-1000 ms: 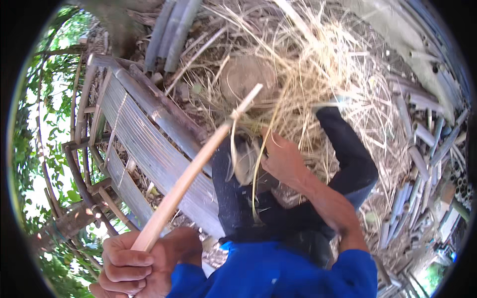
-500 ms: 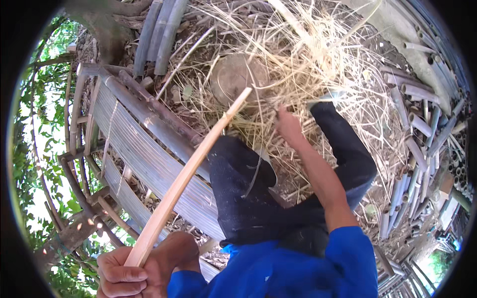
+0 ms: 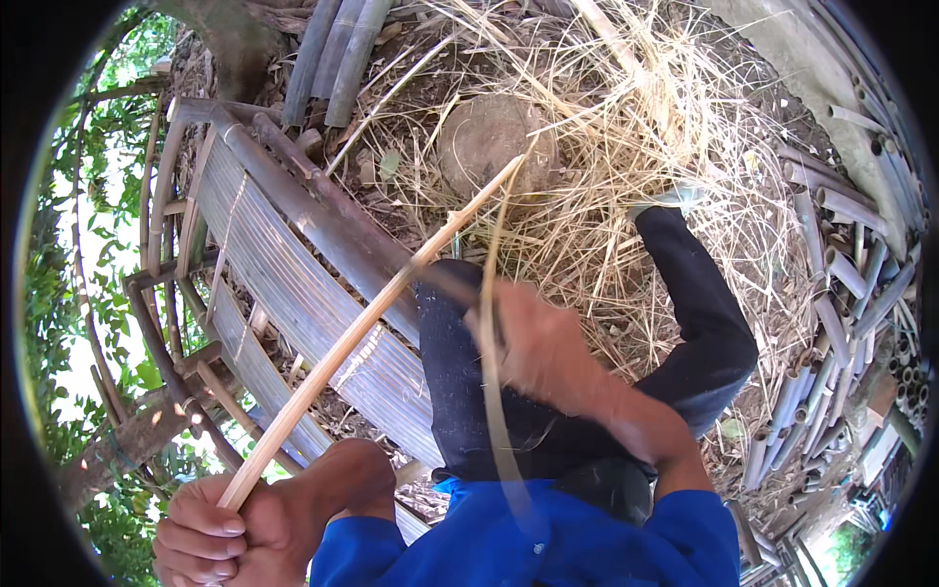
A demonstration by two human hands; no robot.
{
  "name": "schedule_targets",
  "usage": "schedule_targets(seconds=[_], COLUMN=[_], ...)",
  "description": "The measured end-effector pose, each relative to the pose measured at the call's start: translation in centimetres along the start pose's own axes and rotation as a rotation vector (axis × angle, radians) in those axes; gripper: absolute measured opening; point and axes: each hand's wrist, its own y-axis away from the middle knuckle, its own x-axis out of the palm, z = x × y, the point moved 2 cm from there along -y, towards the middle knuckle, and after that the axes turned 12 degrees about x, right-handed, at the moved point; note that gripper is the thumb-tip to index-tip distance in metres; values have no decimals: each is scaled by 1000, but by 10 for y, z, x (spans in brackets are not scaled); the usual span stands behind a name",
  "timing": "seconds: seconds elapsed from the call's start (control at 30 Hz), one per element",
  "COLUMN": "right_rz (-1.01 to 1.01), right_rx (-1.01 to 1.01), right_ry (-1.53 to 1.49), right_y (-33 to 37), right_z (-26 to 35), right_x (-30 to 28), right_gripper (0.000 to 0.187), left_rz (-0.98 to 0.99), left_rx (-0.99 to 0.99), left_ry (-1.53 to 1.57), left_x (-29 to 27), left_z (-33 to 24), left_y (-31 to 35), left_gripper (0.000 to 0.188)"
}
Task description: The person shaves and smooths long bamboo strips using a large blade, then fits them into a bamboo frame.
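My left hand (image 3: 220, 533) is closed around the lower end of a long pale bamboo strip (image 3: 352, 338). The strip slants up and to the right, with a rough, splintery edge near its far tip. My right hand (image 3: 543, 342) is blurred by motion in front of my legs, its fingers wrapped round what looks like a knife (image 3: 445, 281). The dark blurred blade reaches across the strip's upper half. A thin curved sliver (image 3: 497, 411) hangs past the right hand, from near the strip's tip down over my blue shirt; where it joins is unclear.
A round wooden stump (image 3: 489, 147) stands ahead among pale shavings (image 3: 626, 137). To the left is a slatted bamboo bench (image 3: 284, 249). Cut bamboo poles (image 3: 831, 264) are stacked on the right, with more poles (image 3: 337, 59) at the far left.
My right hand has come back from the shavings toward my body, its blade now across the strip. My left hand has shifted slightly left and down. The view has moved a little.
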Motion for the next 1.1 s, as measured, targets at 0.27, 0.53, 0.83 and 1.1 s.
schedule_targets(seconds=[0.27, 0.53, 0.83, 1.1], right_rz=[-59, 136, 29, 130], right_rx=[68, 642, 654, 495], right_ry=[30, 192, 161, 6], right_y=[-3, -40, -35, 15], right_z=[-19, -265, -223, -37], right_x=[12, 66, 51, -10], right_gripper=[23, 33, 40, 34], left_rz=[45, 75, 22, 36], left_rx=[-13, 56, -46, -81], left_ry=[34, -63, -180, 86], left_x=[1, 12, -10, 9], left_z=[0, 18, 14, -18], left_y=[4, 6, -29, -16], left_gripper=[44, 55, 44, 36])
